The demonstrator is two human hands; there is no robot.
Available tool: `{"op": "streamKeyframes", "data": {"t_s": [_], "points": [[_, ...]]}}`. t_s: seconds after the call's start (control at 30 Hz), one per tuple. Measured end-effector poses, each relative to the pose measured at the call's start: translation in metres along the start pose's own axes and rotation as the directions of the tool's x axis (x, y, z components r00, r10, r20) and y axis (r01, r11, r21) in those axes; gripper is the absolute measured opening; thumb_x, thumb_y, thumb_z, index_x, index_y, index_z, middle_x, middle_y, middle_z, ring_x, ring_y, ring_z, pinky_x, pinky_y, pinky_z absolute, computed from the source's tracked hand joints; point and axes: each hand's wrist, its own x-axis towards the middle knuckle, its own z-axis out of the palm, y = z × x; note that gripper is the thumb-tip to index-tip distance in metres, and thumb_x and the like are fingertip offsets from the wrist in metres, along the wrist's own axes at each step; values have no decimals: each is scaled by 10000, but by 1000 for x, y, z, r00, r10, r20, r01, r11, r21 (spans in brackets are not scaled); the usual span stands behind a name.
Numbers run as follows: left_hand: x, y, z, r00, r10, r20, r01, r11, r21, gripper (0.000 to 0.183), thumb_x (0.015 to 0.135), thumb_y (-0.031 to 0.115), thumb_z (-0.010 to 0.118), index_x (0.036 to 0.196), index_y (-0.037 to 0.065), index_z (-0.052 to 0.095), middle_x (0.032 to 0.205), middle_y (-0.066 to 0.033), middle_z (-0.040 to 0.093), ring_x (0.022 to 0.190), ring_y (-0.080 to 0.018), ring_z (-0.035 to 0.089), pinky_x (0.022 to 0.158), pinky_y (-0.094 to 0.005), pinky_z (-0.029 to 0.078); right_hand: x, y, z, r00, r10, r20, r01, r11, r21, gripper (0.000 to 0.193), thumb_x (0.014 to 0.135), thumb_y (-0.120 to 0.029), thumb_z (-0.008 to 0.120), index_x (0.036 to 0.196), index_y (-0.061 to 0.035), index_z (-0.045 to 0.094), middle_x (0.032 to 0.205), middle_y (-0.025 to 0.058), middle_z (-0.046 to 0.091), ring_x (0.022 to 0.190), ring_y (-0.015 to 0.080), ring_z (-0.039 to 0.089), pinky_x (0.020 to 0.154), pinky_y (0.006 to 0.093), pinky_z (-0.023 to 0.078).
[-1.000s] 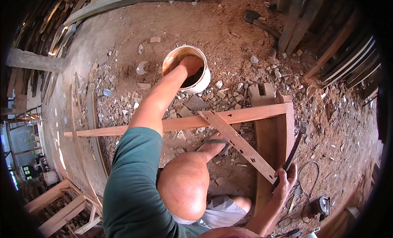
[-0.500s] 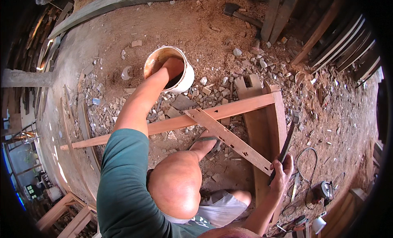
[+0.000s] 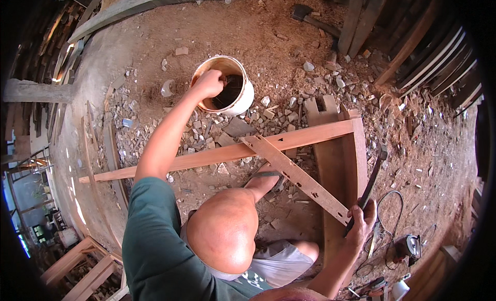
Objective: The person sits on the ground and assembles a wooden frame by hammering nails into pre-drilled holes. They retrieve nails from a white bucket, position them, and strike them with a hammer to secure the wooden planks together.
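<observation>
My left hand [image 3: 208,84] is at the mouth of a white bucket [image 3: 245,100], fingers closed in a pinch; what they hold, if anything, is too small to make out. Dark, thin pieces that look like nails lie inside the bucket. My right hand [image 3: 361,221] grips a hammer [image 3: 373,184] by its dark handle, the head pointing away from me. Close to that hand ends a short board with several dark holes [image 3: 299,182]. It lies across a long wooden bar [image 3: 217,152], which meets a wooden frame piece [image 3: 358,156] on the right.
Stone and wood chips [image 3: 206,133] litter the ground around the bucket. An axe [image 3: 315,20] lies at the far right. Boards [image 3: 439,63] lean beyond it. A corded power tool [image 3: 409,247] sits near my right arm. Wooden frames [image 3: 85,267] stand at lower left.
My left hand has come up from deep inside the bucket to its mouth, its fingers now pinched. My right hand still holds the hammer. The whole view has shifted slightly.
</observation>
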Motion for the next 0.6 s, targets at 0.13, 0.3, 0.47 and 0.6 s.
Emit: {"op": "streamKeyframes", "data": {"t_s": [0.13,0.3,0.47,0.6], "points": [[-23,-29,0,972,-165,164,229,545,-807,167,1007,220,672,1068,65,674,1006,-43,702,970,-197,684,815,-311,542,2,4,7,998,-3,64,3,1000,0,267,902,-32,680,1156,-7,601,948,52,613,711,105,552,635,256,481],[-42,-15,-4,979,-77,191,182,-110,-977,66,990,131,623,1025,77,638,1008,-90,691,929,-216,675,790,-298,558,2,6,16,991,-25,132,21,999,32,286,909,-34,682,1182,-16,597,920,50,611,711,107,554,635,253,488],[-42,-21,4,995,71,70,88,-288,-954,139,918,34,503,992,29,621,1005,-157,684,966,-286,675,843,-344,566,-6,-4,30,992,-29,126,28,1000,5,247,889,-76,684,1108,-19,586,840,29,573,702,102,532,636,251,454],[-37,-26,6,972,233,21,129,-459,-879,310,910,24,464,1159,-57,631,1097,-215,694,1071,-341,679,972,-404,571,-6,3,23,989,-12,149,9,1000,16,269,902,-54,687,1149,-22,582,869,38,588,690,105,554,613,251,480]]}}
